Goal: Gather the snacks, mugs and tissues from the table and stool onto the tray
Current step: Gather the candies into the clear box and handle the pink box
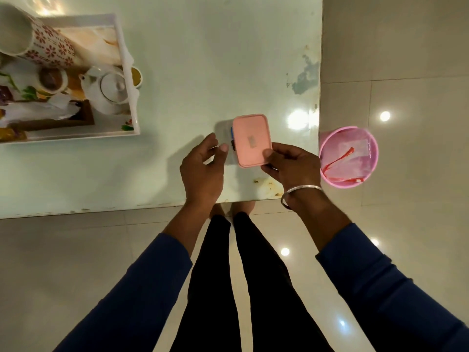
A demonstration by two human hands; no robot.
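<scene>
Over table edge (152,204): right hand (291,166) grips pink-lidded box (250,139), apparently lifted.

Nothing can be read: the small sticker (251,141) on the pink lid (251,139) is too blurred to make out.

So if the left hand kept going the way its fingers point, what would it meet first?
Probably the pink-lidded box, held by the right hand. The left hand sits just beside it, fingers apart; height is hard to judge.
</scene>
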